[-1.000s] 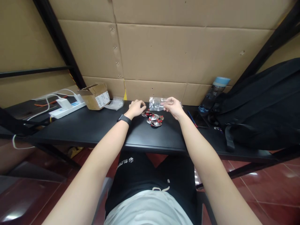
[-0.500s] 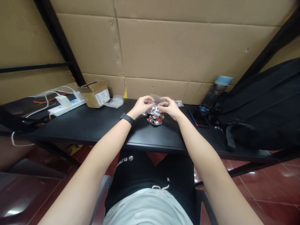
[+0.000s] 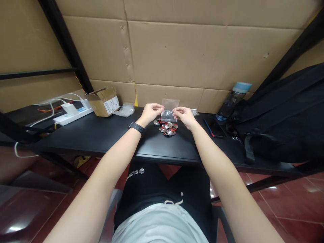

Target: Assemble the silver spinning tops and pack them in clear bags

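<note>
A small clear plastic bag [image 3: 168,115] is stretched between my two hands above the black table. My left hand [image 3: 151,113] pinches its left edge, and my right hand [image 3: 184,115] pinches its right edge. Just below the bag, a pile of round silvery discs with red parts [image 3: 168,128] lies on the table. Whether anything is inside the bag cannot be made out. Behind it, a flat translucent piece [image 3: 170,103] stands up against the cardboard wall.
On the left are an open cardboard box [image 3: 103,101], plastic bags [image 3: 126,110] and a white power strip [image 3: 73,115] with cables. To the right stand a bottle [image 3: 230,101], a blue pen [image 3: 208,127], a dark phone [image 3: 218,129] and a black backpack [image 3: 283,118].
My hands have moved slightly apart, and the bag between them is now spread flat. More of the disc pile shows beneath it.
</note>
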`<state>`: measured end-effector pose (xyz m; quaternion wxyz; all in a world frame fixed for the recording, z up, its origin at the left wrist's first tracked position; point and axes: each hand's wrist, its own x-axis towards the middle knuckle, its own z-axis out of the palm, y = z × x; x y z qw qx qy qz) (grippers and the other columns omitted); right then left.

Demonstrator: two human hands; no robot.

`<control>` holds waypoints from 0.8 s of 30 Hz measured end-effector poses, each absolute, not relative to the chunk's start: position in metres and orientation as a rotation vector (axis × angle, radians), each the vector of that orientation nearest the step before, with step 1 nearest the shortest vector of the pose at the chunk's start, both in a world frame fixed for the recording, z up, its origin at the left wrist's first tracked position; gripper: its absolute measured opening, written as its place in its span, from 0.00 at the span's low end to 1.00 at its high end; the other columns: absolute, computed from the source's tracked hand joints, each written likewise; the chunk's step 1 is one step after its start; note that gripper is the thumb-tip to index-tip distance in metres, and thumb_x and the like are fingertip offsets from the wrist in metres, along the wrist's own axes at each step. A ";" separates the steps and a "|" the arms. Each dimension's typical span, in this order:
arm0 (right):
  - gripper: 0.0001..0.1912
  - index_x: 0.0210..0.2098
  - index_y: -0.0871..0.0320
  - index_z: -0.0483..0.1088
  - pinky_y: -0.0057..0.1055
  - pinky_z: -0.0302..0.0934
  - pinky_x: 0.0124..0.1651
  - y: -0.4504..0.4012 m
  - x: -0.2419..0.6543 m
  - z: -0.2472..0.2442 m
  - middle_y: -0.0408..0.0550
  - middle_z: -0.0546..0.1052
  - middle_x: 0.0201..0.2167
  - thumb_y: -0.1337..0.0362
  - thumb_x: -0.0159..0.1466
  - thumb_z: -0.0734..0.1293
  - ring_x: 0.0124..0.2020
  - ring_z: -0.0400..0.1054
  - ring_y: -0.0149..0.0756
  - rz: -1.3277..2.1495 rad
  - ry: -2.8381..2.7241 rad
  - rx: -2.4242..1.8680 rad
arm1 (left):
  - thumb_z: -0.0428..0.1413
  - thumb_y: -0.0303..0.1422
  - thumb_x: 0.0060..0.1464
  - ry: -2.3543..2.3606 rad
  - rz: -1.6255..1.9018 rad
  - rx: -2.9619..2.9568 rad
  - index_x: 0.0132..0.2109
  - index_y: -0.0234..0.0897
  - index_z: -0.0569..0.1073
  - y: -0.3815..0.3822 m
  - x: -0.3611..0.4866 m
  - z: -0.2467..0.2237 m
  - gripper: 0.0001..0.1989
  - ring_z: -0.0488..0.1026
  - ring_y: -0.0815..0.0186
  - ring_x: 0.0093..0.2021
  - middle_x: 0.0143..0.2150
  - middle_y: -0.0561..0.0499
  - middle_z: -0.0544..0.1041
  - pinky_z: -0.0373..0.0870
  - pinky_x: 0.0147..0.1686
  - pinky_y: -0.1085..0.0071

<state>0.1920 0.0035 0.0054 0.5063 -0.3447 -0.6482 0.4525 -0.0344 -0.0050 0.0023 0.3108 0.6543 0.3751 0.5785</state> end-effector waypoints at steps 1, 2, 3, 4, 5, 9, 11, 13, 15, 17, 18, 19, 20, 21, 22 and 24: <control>0.19 0.36 0.57 0.75 0.28 0.65 0.29 0.004 0.192 0.006 0.45 0.79 0.27 0.52 0.52 0.79 0.25 0.69 0.30 1.084 -1.550 -0.836 | 0.68 0.37 0.49 0.986 1.520 1.737 0.41 0.32 0.82 -0.005 -0.035 0.002 0.14 0.81 0.60 0.39 0.39 0.42 0.84 0.79 0.44 0.62; 0.19 0.37 0.56 0.74 0.28 0.65 0.29 0.003 0.192 0.006 0.44 0.79 0.27 0.54 0.53 0.79 0.25 0.69 0.30 1.082 -1.540 -0.835 | 0.68 0.36 0.49 0.980 1.513 1.745 0.40 0.32 0.82 -0.006 -0.035 0.002 0.14 0.81 0.60 0.39 0.40 0.42 0.84 0.79 0.46 0.61; 0.19 0.38 0.55 0.74 0.28 0.65 0.30 0.003 0.193 0.007 0.43 0.79 0.27 0.55 0.53 0.78 0.25 0.69 0.30 1.082 -1.532 -0.826 | 0.68 0.35 0.48 0.978 1.512 1.753 0.40 0.32 0.82 -0.006 -0.035 0.002 0.13 0.81 0.59 0.40 0.40 0.42 0.85 0.79 0.47 0.61; 0.18 0.39 0.55 0.73 0.28 0.65 0.30 0.003 0.193 0.007 0.42 0.78 0.26 0.56 0.53 0.78 0.25 0.69 0.30 1.081 -1.531 -0.814 | 0.68 0.34 0.48 0.983 1.521 1.758 0.40 0.33 0.83 -0.005 -0.035 0.002 0.12 0.81 0.59 0.41 0.41 0.42 0.84 0.78 0.48 0.60; 0.18 0.40 0.55 0.73 0.28 0.65 0.31 0.002 0.193 0.008 0.42 0.78 0.26 0.56 0.54 0.77 0.25 0.69 0.30 1.074 -1.533 -0.800 | 0.68 0.34 0.48 0.994 1.534 1.759 0.39 0.33 0.82 -0.004 -0.034 0.002 0.11 0.81 0.59 0.41 0.41 0.42 0.84 0.78 0.49 0.60; 0.18 0.42 0.54 0.72 0.27 0.63 0.31 -0.001 0.189 0.011 0.41 0.78 0.26 0.58 0.54 0.76 0.26 0.68 0.30 0.936 -1.496 -0.781 | 0.64 0.31 0.50 1.022 1.596 1.744 0.37 0.33 0.81 0.002 -0.031 0.000 0.07 0.81 0.59 0.41 0.40 0.43 0.84 0.77 0.49 0.60; 0.19 0.43 0.53 0.70 0.27 0.62 0.30 0.000 0.188 0.010 0.40 0.77 0.26 0.60 0.54 0.75 0.26 0.68 0.30 0.850 -1.432 -0.792 | 0.62 0.29 0.51 1.038 1.624 1.772 0.38 0.33 0.79 0.004 -0.032 -0.001 0.06 0.80 0.61 0.41 0.39 0.44 0.83 0.76 0.49 0.62; 0.20 0.43 0.52 0.67 0.26 0.62 0.29 0.003 0.189 0.009 0.39 0.77 0.26 0.60 0.54 0.74 0.26 0.68 0.31 0.829 -1.366 -0.823 | 0.59 0.26 0.51 1.129 1.670 1.847 0.42 0.35 0.77 0.003 -0.033 -0.001 0.09 0.78 0.64 0.39 0.39 0.47 0.82 0.75 0.47 0.65; 0.20 0.42 0.51 0.65 0.26 0.61 0.28 0.008 0.192 0.007 0.38 0.76 0.25 0.61 0.53 0.74 0.25 0.68 0.31 0.847 -1.309 -0.864 | 0.57 0.23 0.51 1.238 1.712 1.970 0.46 0.37 0.75 -0.002 -0.036 0.002 0.14 0.76 0.64 0.39 0.40 0.48 0.80 0.74 0.46 0.67; 0.18 0.37 0.52 0.66 0.25 0.60 0.27 0.012 0.196 0.005 0.38 0.75 0.24 0.61 0.51 0.75 0.24 0.68 0.31 0.874 -1.289 -0.897 | 0.54 0.21 0.51 1.287 1.714 2.139 0.47 0.37 0.75 -0.010 -0.037 0.007 0.17 0.75 0.62 0.44 0.44 0.46 0.79 0.73 0.49 0.65; 0.17 0.35 0.53 0.67 0.26 0.60 0.26 0.014 0.198 0.004 0.40 0.75 0.24 0.62 0.51 0.76 0.24 0.67 0.31 0.897 -1.296 -0.911 | 0.53 0.20 0.50 1.285 1.694 2.237 0.48 0.37 0.75 -0.014 -0.037 0.010 0.19 0.75 0.59 0.47 0.47 0.45 0.78 0.72 0.51 0.64; 0.15 0.34 0.55 0.69 0.26 0.61 0.26 0.014 0.200 0.004 0.41 0.75 0.24 0.62 0.50 0.76 0.24 0.67 0.31 0.935 -1.312 -0.921 | 0.53 0.19 0.50 1.278 1.664 2.332 0.49 0.38 0.76 -0.018 -0.036 0.014 0.21 0.74 0.57 0.51 0.50 0.44 0.77 0.70 0.54 0.62; 0.14 0.33 0.56 0.71 0.27 0.61 0.27 0.014 0.201 0.004 0.43 0.76 0.25 0.62 0.50 0.77 0.24 0.67 0.31 0.987 -1.337 -0.927 | 0.52 0.18 0.49 1.272 1.630 2.416 0.51 0.38 0.77 -0.022 -0.035 0.017 0.23 0.72 0.55 0.55 0.53 0.43 0.77 0.68 0.58 0.59; 0.14 0.33 0.57 0.73 0.28 0.63 0.27 0.012 0.201 0.005 0.45 0.77 0.26 0.62 0.50 0.77 0.24 0.67 0.31 1.047 -1.367 -0.929 | 0.52 0.17 0.49 1.265 1.603 2.478 0.52 0.39 0.77 -0.025 -0.033 0.020 0.26 0.70 0.53 0.59 0.56 0.43 0.76 0.65 0.61 0.57; 0.14 0.34 0.58 0.75 0.29 0.63 0.28 0.010 0.202 0.005 0.47 0.78 0.26 0.62 0.50 0.78 0.24 0.67 0.30 1.113 -1.406 -0.928 | 0.51 0.16 0.48 1.252 1.591 2.513 0.53 0.41 0.78 -0.028 -0.031 0.023 0.28 0.69 0.52 0.62 0.58 0.44 0.75 0.63 0.63 0.55; 0.15 0.35 0.60 0.78 0.29 0.64 0.28 0.004 0.201 0.007 0.47 0.78 0.26 0.62 0.49 0.80 0.24 0.67 0.30 1.246 -1.509 -0.918 | 0.49 0.16 0.48 1.170 1.583 2.536 0.51 0.42 0.80 -0.033 -0.026 0.028 0.28 0.68 0.53 0.63 0.60 0.46 0.76 0.61 0.64 0.55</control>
